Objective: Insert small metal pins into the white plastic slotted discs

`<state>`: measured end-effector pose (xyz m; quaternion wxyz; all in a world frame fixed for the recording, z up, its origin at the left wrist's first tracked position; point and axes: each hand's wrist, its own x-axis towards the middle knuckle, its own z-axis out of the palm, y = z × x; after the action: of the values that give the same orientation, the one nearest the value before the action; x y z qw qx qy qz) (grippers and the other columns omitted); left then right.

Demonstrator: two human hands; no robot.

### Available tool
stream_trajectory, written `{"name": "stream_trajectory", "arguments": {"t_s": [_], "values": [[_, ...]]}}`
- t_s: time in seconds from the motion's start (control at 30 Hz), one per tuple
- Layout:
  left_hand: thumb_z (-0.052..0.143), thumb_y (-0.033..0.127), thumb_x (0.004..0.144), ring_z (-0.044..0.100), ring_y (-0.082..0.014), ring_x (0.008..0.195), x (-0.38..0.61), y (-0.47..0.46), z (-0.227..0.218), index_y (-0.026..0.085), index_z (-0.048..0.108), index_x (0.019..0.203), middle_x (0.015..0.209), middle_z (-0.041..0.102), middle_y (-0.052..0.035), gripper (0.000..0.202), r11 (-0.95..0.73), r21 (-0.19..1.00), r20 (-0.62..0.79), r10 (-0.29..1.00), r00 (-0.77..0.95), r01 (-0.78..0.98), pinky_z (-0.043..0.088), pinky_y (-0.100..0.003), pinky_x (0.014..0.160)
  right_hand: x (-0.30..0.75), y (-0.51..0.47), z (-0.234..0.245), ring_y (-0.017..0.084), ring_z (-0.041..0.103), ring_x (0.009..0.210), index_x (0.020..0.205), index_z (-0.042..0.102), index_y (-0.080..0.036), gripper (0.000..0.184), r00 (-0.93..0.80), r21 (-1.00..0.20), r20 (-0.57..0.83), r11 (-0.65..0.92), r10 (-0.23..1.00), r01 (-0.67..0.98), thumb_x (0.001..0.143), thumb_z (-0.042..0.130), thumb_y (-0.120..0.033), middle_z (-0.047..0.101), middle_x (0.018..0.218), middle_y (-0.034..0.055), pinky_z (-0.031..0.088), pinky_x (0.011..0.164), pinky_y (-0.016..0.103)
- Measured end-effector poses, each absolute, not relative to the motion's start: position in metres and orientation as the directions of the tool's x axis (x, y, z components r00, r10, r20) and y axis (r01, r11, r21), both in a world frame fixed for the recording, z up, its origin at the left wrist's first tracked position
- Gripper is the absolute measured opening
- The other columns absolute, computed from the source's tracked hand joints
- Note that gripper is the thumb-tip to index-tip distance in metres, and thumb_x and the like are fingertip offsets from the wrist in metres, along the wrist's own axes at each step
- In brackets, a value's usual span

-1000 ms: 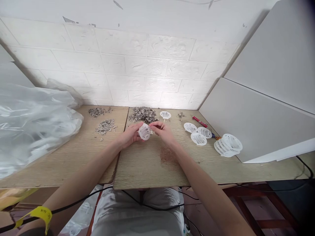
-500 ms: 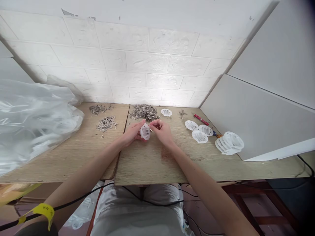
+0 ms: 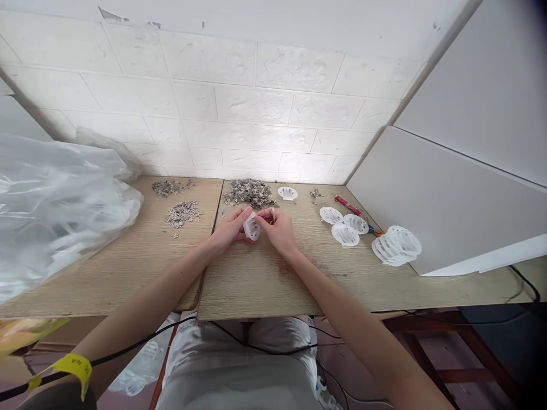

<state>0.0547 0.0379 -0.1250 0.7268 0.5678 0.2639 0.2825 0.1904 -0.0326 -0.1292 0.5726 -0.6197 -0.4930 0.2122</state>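
Observation:
Between my hands, a white round plastic piece with slots is held tilted above the wooden table. My left hand is closed around its left side, thumb on top and fingers beneath. The fingertips of my right hand are pinched together against the upper right edge of the piece. Whatever they pinch is too small to make out. Just beyond my hands lies a heap of small metal parts. One similar white slotted piece rests flat to the right of that heap.
Two smaller piles of metal parts lie at left, near a large clear plastic bag. Toward the right are three white slotted pieces, a stack of them, a red-handled object and a grey panel.
My right fingertips have moved slightly left, onto the white slotted piece's edge. The piece is turned a little more on its side. The whole view has shifted slightly.

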Motion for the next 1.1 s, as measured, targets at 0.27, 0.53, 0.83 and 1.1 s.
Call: {"name": "stream_trajectory", "arguments": {"t_s": [0.27,0.53,0.83,1.1], "values": [[0.065,0.060,0.077,0.061,-0.0142,0.064,0.055,0.037,-0.124,0.017,0.055,0.087,0.077,0.059,-0.0023,0.046,0.187,0.976,-0.048,0.692,0.721,-0.115,0.057,-0.030,0.054,0.189,-0.032,-0.129,0.014,0.057,0.062,0.069,0.060,-0.017,0.020,0.425,-0.900,0.293,0.096,0.856,0.425,0.079,0.062,-0.034,0.065,0.067,0.0016,0.042,0.058,0.025],[0.066,0.060,0.076,0.061,-0.0134,0.061,0.055,0.038,-0.125,0.017,0.053,0.085,0.075,0.060,-0.0014,0.046,0.177,0.977,-0.045,0.714,0.699,-0.118,0.056,-0.029,0.051,0.190,-0.037,-0.129,0.014,0.054,0.070,0.081,0.069,-0.015,0.023,0.186,-0.625,0.488,0.193,0.853,0.756,0.090,0.050,-0.026,0.065,0.077,0.0055,0.040,0.066,0.026],[0.063,0.057,0.079,0.062,-0.0137,0.061,0.056,0.037,-0.123,0.016,0.056,0.084,0.075,0.061,-0.0025,0.042,0.188,0.979,-0.084,0.741,0.666,-0.085,0.057,-0.028,0.051,0.210,-0.042,-0.110,0.013,0.054,0.063,0.086,0.068,-0.016,0.019,0.206,-0.778,0.243,0.063,0.948,0.625,0.081,0.067,-0.035,0.066,0.072,0.0011,0.038,0.060,0.024],[0.061,0.056,0.081,0.063,-0.0158,0.062,0.056,0.037,-0.122,0.016,0.054,0.084,0.076,0.062,-0.0047,0.041,0.187,0.981,-0.102,0.740,0.664,-0.059,0.057,-0.030,0.051,0.212,-0.044,-0.109,0.013,0.052,0.062,0.076,0.068,-0.016,0.026,0.122,-0.637,0.249,0.068,0.961,0.768,0.092,0.049,-0.026,0.067,0.070,0.0016,0.034,0.060,0.025]]}}
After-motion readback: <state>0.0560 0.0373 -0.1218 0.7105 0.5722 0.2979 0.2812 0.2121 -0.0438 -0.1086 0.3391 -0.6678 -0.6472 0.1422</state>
